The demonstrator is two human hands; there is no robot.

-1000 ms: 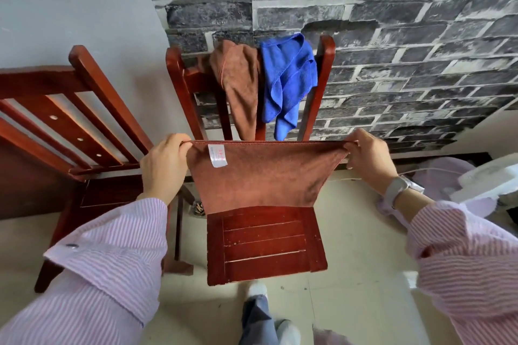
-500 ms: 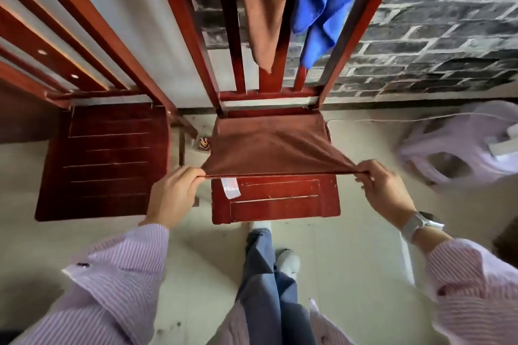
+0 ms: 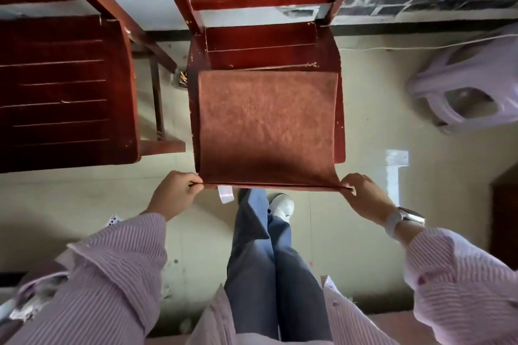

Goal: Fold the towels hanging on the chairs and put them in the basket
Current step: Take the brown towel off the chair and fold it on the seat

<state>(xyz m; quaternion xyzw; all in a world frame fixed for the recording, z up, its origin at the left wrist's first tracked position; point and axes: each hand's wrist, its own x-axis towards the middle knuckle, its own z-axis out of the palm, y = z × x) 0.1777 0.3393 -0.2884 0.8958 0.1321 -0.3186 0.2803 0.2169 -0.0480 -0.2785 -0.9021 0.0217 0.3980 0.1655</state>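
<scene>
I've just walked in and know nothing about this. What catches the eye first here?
A brown towel lies spread over the seat of a red wooden chair in the middle. The left hand and right hand each pinch a near corner. A pale plastic stool lies on the floor at right.

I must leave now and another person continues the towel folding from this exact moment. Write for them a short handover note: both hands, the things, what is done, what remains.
Left hand: pinches the near left corner of the brown terry towel.
Right hand: pinches the near right corner.
Towel: spread flat over the seat of the red-brown wooden chair, near edge lifted just past the seat front, white label hanging beneath it.
Done: the towel is off the chair back and laid out.
Left: fold this towel and place it in the basket. No basket and no other towel is in view here, so look around for them.
</scene>
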